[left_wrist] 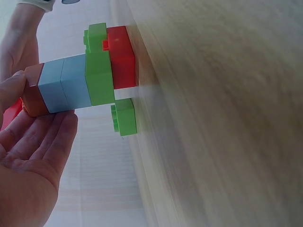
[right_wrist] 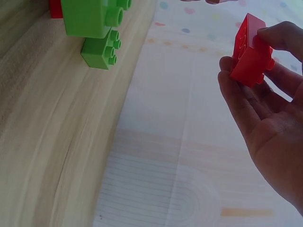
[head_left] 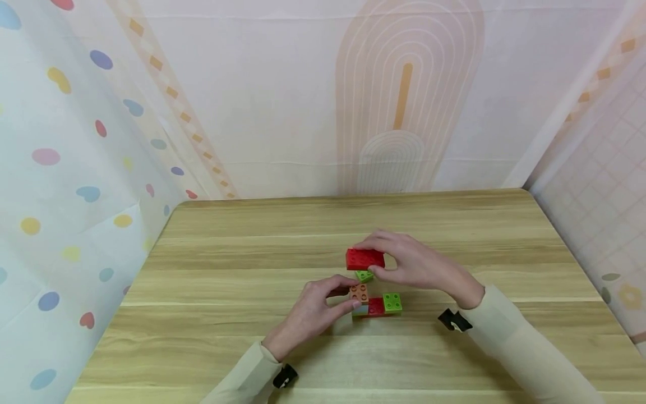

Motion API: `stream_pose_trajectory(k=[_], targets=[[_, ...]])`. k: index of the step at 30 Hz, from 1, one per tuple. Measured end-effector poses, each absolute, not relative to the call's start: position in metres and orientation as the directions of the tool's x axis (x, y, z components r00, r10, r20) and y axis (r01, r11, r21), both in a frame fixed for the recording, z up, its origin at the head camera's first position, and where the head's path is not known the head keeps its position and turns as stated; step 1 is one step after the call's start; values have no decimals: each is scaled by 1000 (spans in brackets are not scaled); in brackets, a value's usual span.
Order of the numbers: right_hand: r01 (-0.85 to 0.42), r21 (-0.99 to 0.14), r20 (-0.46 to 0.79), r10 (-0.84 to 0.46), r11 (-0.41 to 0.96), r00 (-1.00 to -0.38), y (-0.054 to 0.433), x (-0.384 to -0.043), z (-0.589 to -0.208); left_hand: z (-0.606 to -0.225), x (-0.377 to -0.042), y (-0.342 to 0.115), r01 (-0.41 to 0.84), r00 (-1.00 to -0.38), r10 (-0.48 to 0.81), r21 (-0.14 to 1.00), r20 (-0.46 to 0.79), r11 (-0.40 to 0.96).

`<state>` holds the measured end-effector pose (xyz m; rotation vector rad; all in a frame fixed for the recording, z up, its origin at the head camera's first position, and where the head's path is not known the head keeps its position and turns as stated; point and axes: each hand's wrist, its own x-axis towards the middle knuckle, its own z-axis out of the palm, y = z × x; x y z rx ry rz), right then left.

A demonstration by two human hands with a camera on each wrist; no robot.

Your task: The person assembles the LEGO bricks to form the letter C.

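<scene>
Here, right hand [head_left: 407, 262] pinches red brick [head_left: 364, 260], left hand [head_left: 314, 306] orange brick [head_left: 359, 293] atop stack [left_wrist: 75, 82]; both grips brick-wide. Probably light, stiff plastic; best held by sides.

No text, no numbers — nothing legible

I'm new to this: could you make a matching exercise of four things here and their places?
1. Lifted red rectangular plastic brick
2. Orange-brown square plastic brick
3. Two light-blue plastic bricks
4. Loose green plastic brick

A. Standing apart on the wood-grain table
B. Below the orange-brown brick
C. Held in the right hand
D. Gripped by the left hand

Pairs: 1-C; 2-D; 3-B; 4-A
</scene>
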<state>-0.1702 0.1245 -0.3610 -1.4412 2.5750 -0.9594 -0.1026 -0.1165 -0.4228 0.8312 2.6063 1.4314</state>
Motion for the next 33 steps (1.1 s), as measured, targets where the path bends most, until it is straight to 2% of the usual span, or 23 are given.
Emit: stream_pose_trajectory(k=[7, 15, 26, 33], targets=[[-752, -554, 268, -778, 357, -568, 130, -165, -360, -423, -103, -117, 437, -852, 480, 788, 207, 435], [-776, -525, 316, -766, 350, -559, 135, -160, -362, -424, -104, -118, 434, -851, 483, 796, 207, 423], [-778, -514, 315, -764, 361, -563, 140, -153, -364, -424, -104, -119, 438, -851, 477, 795, 218, 420], [-799, -500, 353, -765, 333, -539, 141, -150, -367, -425, -104, -118, 441, -851, 475, 798, 225, 411]])
